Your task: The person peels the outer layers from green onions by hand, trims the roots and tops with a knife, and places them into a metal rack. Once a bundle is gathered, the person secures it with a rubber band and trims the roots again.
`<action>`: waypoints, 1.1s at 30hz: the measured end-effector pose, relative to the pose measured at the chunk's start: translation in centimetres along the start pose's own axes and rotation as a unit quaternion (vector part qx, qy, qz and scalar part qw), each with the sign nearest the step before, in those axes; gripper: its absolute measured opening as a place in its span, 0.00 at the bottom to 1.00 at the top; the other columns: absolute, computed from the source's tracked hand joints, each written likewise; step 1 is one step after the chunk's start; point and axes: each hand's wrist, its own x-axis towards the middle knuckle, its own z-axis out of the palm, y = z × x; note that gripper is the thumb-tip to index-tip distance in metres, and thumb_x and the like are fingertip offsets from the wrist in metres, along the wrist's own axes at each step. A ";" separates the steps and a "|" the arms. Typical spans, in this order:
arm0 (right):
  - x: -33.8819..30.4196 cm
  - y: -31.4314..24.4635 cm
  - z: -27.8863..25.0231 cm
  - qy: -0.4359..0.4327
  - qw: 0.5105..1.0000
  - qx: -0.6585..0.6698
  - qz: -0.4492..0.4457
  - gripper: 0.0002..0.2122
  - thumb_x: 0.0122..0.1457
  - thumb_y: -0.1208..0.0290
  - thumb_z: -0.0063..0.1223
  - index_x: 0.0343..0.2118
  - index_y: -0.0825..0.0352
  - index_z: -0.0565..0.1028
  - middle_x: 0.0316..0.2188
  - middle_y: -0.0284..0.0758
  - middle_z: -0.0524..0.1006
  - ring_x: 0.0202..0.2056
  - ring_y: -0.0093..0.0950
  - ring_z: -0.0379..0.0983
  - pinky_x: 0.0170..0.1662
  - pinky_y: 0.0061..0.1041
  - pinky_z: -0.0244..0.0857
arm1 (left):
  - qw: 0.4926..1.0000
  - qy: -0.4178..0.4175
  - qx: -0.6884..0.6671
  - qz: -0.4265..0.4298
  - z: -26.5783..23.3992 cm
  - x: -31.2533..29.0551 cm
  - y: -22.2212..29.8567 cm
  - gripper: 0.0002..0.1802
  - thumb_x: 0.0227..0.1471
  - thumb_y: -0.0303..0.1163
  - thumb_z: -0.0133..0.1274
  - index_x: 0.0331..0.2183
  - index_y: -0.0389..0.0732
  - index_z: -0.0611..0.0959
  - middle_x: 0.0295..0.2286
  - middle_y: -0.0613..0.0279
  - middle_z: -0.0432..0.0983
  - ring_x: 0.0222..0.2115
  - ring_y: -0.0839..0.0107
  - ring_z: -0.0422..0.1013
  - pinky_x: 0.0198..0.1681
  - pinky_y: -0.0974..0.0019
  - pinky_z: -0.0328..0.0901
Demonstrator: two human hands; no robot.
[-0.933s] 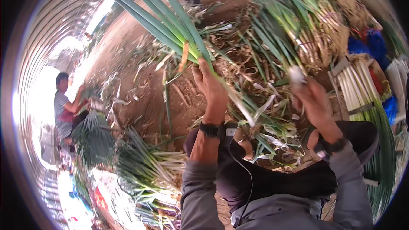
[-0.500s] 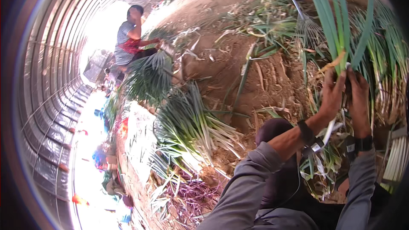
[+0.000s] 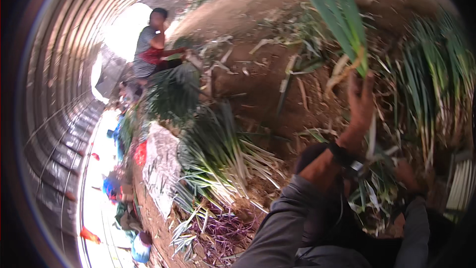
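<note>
Leek (image 3: 347,30) leaned far right, pinched by the fingers of the left hand (image 3: 361,100); nearer, blur left the right hand's (image 3: 407,176) fingers untellable. Stalk pile (image 3: 230,151) lay left.

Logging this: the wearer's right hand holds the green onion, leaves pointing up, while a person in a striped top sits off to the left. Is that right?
Not quite: the head view shows the left hand holding the green onion, while the right hand is lower down. The rest is correct: leaves pointing up, and a person in a striped top sitting off to the left.
</note>
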 end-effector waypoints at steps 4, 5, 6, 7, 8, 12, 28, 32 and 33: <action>0.8 -15.1 -8.2 0.053 0.989 0.129 -0.040 0.23 0.60 0.62 0.59 0.57 0.66 0.72 0.39 0.47 0.79 0.36 0.37 0.78 0.40 0.35 0.71 | 0.988 0.035 -0.090 -0.117 -2.7 -0.4 -0.3 0.22 0.59 0.30 0.58 0.54 0.45 0.74 0.41 0.70 0.73 0.42 0.75 0.69 0.42 0.68 0.66; 0.7 -17.8 -11.1 0.092 0.978 0.178 -0.061 0.24 0.61 0.62 0.58 0.57 0.67 0.71 0.46 0.46 0.78 0.43 0.37 0.78 0.44 0.36 0.71 | 0.990 0.029 -0.097 -0.100 -2.0 -0.5 -0.5 0.23 0.58 0.27 0.59 0.54 0.45 0.73 0.40 0.68 0.74 0.38 0.73 0.71 0.39 0.66 0.68; 1.5 -18.8 -12.8 0.124 0.944 0.291 -0.091 0.23 0.62 0.61 0.57 0.57 0.68 0.71 0.50 0.46 0.77 0.48 0.36 0.76 0.48 0.35 0.71 | 0.990 -0.013 -0.100 -0.094 -1.5 -0.3 -1.0 0.23 0.57 0.24 0.58 0.54 0.43 0.72 0.40 0.67 0.74 0.39 0.73 0.72 0.40 0.66 0.68; 1.6 -21.4 -16.0 0.132 0.925 0.334 -0.123 0.24 0.63 0.59 0.57 0.56 0.71 0.71 0.51 0.46 0.76 0.50 0.36 0.76 0.50 0.33 0.71 | 0.992 -0.033 -0.075 -0.100 -1.4 -0.3 -1.6 0.24 0.58 0.23 0.56 0.56 0.42 0.71 0.43 0.66 0.73 0.42 0.72 0.71 0.44 0.67 0.68; 1.2 -23.3 -18.3 0.223 0.912 0.295 -0.176 0.24 0.64 0.57 0.56 0.54 0.72 0.72 0.48 0.46 0.77 0.47 0.36 0.78 0.47 0.33 0.72 | 0.993 -0.051 -0.047 -0.100 -1.1 -0.4 -1.8 0.25 0.59 0.22 0.54 0.58 0.41 0.69 0.45 0.64 0.73 0.45 0.72 0.71 0.47 0.67 0.67; 1.4 -27.3 -24.7 0.312 0.877 0.299 -0.210 0.21 0.64 0.58 0.57 0.48 0.74 0.74 0.36 0.46 0.80 0.34 0.33 0.80 0.36 0.31 0.73 | 0.984 -0.116 -0.090 -0.097 2.6 -2.1 -2.6 0.27 0.61 0.21 0.50 0.61 0.39 0.66 0.50 0.61 0.71 0.50 0.71 0.69 0.54 0.66 0.65; -1.6 -15.9 -18.9 0.266 0.900 0.344 -0.027 0.08 0.62 0.66 0.55 0.32 0.65 0.74 0.21 0.32 0.76 0.19 0.22 0.68 0.21 0.26 0.62 | 0.993 -0.083 -0.041 -0.077 -0.4 -0.3 -1.9 0.17 0.60 0.25 0.56 0.51 0.41 0.79 0.38 0.66 0.78 0.37 0.77 0.73 0.42 0.70 0.67; -3.8 -10.8 -5.6 0.220 0.960 -0.077 -0.157 0.09 0.62 0.65 0.55 0.33 0.66 0.75 0.27 0.43 0.78 0.26 0.35 0.78 0.29 0.35 0.70 | 0.990 -0.118 -0.030 -0.076 0.2 -0.6 -1.1 0.17 0.59 0.29 0.58 0.50 0.41 0.79 0.38 0.66 0.79 0.32 0.77 0.74 0.35 0.72 0.69; -4.3 -10.2 -4.7 0.221 0.960 -0.076 -0.157 0.09 0.62 0.65 0.55 0.33 0.66 0.75 0.27 0.43 0.78 0.26 0.35 0.78 0.29 0.35 0.70 | 0.991 -0.108 -0.018 -0.071 0.1 -0.4 -0.5 0.17 0.59 0.30 0.58 0.50 0.42 0.79 0.37 0.66 0.80 0.31 0.77 0.73 0.34 0.72 0.69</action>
